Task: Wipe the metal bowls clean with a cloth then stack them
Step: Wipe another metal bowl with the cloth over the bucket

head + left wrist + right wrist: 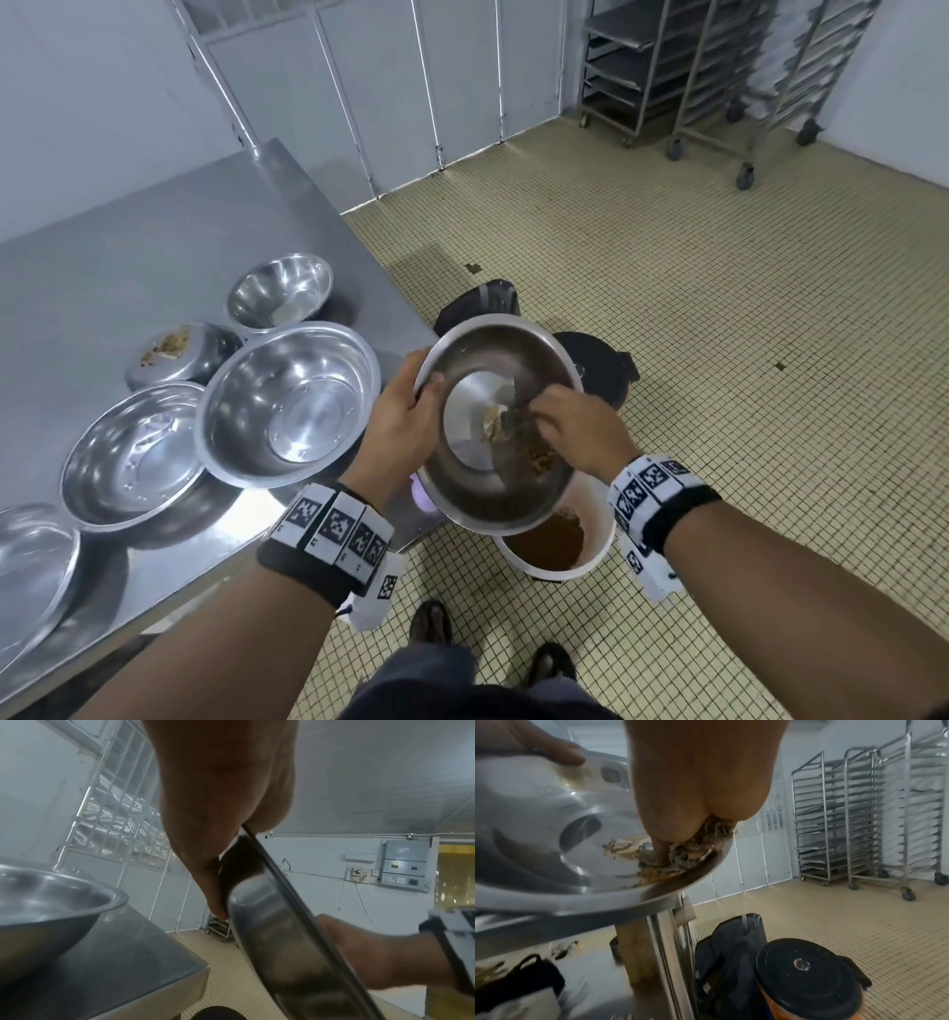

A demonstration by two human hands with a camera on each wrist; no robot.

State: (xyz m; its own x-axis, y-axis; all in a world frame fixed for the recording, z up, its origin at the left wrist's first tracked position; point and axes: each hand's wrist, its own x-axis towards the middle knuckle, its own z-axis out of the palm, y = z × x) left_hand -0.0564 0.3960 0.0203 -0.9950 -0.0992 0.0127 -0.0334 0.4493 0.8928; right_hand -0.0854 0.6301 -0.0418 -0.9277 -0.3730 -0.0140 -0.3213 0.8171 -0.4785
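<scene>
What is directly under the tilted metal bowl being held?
Under the tilted steel bowl sits a white bucket holding brown residue. The bowl covers the bucket's far side, so the rest of its contents stay unseen.

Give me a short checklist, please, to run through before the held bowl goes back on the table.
1. Left hand grips the held bowl at its rim: ok.
2. Right hand holds the cloth against the inside: ok.
3. Bowl wiped clean: not ok, brown residue remains.
4. Bowl tilted over the white bucket: ok.
5. Stacking spot on the table: cannot tell.
</scene>
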